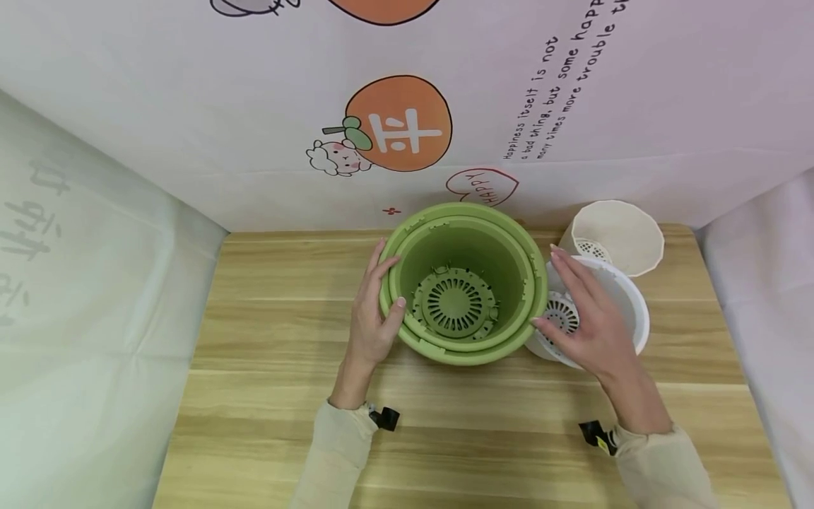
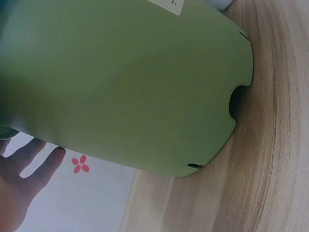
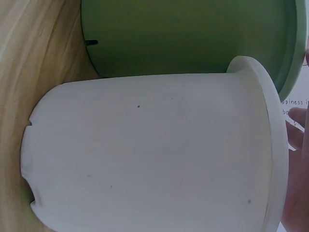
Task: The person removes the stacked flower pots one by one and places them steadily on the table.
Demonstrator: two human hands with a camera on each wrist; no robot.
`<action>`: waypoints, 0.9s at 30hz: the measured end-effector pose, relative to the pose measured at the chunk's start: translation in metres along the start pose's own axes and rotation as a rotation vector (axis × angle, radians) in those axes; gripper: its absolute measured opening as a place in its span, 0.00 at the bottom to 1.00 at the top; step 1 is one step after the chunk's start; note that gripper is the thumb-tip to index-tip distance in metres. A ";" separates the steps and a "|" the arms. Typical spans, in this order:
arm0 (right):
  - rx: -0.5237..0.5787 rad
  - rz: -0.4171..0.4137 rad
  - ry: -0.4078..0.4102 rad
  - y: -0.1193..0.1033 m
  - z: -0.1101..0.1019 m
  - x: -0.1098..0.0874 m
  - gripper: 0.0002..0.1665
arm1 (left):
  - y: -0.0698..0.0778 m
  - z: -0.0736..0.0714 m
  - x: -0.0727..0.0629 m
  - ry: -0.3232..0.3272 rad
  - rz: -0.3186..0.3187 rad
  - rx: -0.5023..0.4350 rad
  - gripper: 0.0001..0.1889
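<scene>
A large green flowerpot (image 1: 470,244) stands upright on the table, with a stepped double rim and a slotted drainage base inside. My left hand (image 1: 372,318) holds its left rim, thumb over the edge and fingers along the outside. On the other side my right hand (image 1: 594,322) reaches over a white flowerpot (image 1: 643,318), fingers straight, with the thumb tip and fingertips at the green rim. The right wrist view shows the white pot (image 3: 154,150) close beside the green one (image 3: 188,36). Notches mark the green pot's lower edge (image 2: 212,140) in the left wrist view.
Behind the white pot, a cream pot (image 1: 620,237) with a many-sided rim stands at the back right of the wooden table (image 1: 273,417). A printed cloth (image 1: 254,106) hangs along the back edge. Pale cloths hang at both sides.
</scene>
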State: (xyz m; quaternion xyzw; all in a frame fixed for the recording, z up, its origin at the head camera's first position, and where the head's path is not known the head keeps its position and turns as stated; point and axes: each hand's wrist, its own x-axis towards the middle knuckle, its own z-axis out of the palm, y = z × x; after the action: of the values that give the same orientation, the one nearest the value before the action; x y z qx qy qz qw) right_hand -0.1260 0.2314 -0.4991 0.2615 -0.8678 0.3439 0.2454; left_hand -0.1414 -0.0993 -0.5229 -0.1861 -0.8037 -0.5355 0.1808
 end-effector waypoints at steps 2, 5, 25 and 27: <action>-0.004 -0.009 -0.011 0.000 0.002 0.001 0.55 | 0.000 0.000 0.000 0.001 0.002 0.003 0.33; -0.010 -0.014 -0.024 -0.001 0.003 0.003 0.54 | 0.000 0.000 0.000 0.001 0.003 0.012 0.34; 0.065 0.062 -0.132 -0.001 0.002 0.004 0.56 | -0.005 -0.008 0.002 -0.035 0.085 0.187 0.40; 0.075 0.064 -0.149 -0.001 0.001 0.005 0.57 | -0.005 -0.009 0.002 -0.035 0.101 0.192 0.39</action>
State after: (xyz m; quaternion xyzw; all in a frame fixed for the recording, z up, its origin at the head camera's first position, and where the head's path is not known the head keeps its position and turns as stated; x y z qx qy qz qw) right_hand -0.1292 0.2284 -0.4966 0.2677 -0.8781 0.3632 0.1589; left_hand -0.1449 -0.1088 -0.5229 -0.2173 -0.8440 -0.4428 0.2107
